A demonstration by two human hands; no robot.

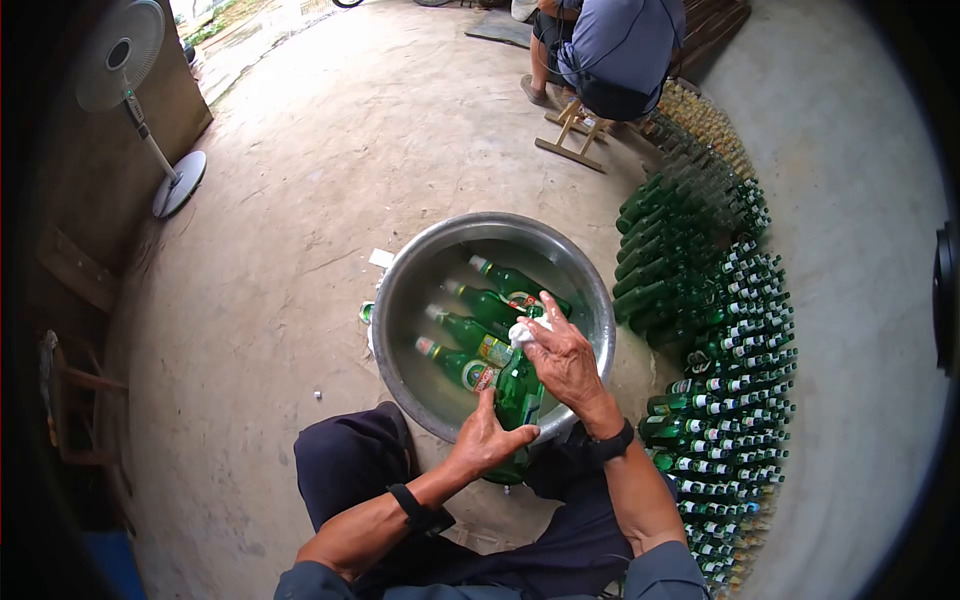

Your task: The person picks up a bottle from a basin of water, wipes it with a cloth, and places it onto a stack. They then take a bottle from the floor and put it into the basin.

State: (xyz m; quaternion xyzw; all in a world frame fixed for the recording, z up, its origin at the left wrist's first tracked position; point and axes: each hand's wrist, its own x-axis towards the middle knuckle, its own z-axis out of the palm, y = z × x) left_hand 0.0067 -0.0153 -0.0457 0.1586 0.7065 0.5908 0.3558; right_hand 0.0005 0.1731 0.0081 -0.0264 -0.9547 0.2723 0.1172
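Two hands on one green bottle (518,400) — held over the near rim of a metal basin (400,300).

Left hand (487,440) gripped its lower body; right hand (562,358) pressed a white cloth (523,333) near its top — four bottles lay in the basin, stacked bottles (720,330) right.

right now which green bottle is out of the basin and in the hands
The green bottle at the basin's near rim: left hand grips its base, right hand rubs its neck. Four others lie inside.
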